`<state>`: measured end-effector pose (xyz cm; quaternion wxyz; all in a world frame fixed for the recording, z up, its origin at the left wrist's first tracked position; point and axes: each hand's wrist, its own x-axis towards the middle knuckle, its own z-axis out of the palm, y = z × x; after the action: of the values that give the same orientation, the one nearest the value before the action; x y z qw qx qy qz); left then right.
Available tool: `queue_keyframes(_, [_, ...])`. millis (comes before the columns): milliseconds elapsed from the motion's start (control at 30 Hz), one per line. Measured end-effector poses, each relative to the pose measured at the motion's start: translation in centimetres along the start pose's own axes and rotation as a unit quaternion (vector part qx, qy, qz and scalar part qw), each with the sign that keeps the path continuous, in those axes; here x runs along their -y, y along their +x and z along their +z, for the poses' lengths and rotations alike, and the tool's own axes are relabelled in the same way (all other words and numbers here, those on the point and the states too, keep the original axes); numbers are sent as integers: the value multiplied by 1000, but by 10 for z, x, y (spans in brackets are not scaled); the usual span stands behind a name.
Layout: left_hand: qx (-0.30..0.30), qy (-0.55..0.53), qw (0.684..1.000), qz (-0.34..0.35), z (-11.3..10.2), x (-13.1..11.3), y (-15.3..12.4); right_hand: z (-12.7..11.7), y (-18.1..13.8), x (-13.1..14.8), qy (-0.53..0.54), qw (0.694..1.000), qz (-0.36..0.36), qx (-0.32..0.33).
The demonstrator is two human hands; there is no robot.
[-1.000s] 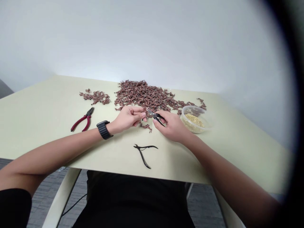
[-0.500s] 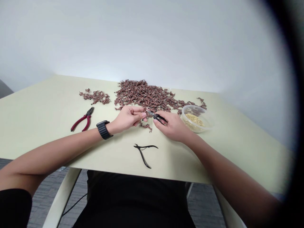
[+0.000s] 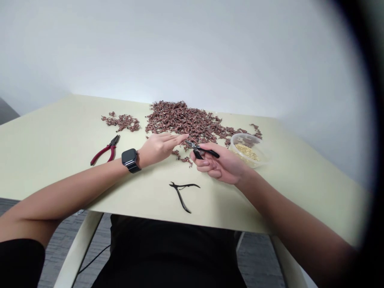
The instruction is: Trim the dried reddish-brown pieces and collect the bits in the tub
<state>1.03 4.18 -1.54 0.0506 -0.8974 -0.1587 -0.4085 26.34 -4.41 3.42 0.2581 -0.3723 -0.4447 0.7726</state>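
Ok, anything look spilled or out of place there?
Nothing looks spilled or damaged; the gold bits sit inside the clear bowl. At most, a few stray brown pieces beside the left hand look untidy, lying in front of the main pile.

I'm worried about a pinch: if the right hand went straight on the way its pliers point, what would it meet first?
Most likely the left hand, at its fingers: the black-handled pliers in the right hand aim that way, tips close by. Depth is unclear, so they might pass under.
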Motion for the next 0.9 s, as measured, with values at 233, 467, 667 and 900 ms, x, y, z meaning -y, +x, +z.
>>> queue_keyframes(233, [29, -202, 944, -261, -1, -21, 12, -3, 7, -9, -264, 933, -157, -190])
queue_keyframes(467, [54, -386, 842, -373, -5, -35, 22, -9, 10, -15, -548, 758, -240, -261])
queue_keyframes(667, [52, -411, 829, -375, -4, -35, 21, -11, 9, -14, -565, 748, -245, -248])
queue_keyframes(900, [55, -418, 827, -372, -4, -34, 20, -11, 8, -13, -573, 745, -241, -242])
